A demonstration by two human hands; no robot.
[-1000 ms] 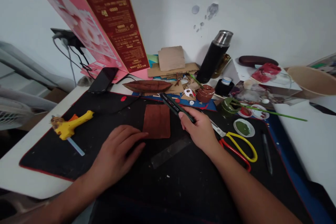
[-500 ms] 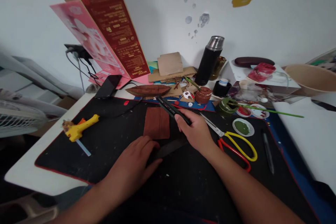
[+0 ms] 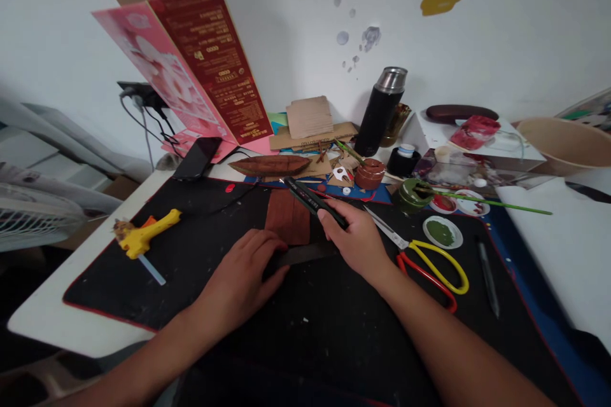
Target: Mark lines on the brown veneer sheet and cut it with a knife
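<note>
A brown painted cardboard rectangle (image 3: 287, 219) with faint lines lies on the black mat. Along its near edge lies a dark flat ruler (image 3: 308, 254). My left hand (image 3: 251, 267) has the ruler's left end between thumb and fingers. My right hand (image 3: 356, 235) is closed round a black utility knife (image 3: 312, 199), held above the cardboard with its tip pointing away to the left. The knife covers the cardboard's upper right corner. To the right of my right hand lie scissors (image 3: 420, 257) with one yellow and one red handle.
A yellow glue gun (image 3: 147, 232) lies left, and a pen (image 3: 487, 276) right. Behind stand a brown paint jar (image 3: 370, 174), a green paint jar (image 3: 413, 197), a black flask (image 3: 379, 114) and a brown boat-shaped piece (image 3: 270, 165). A phone (image 3: 197, 158) lies back left.
The brown cardboard has slid slightly away from me. My left hand and the ruler have moved forward too, up to its near edge. My right hand stays nearly in place.
</note>
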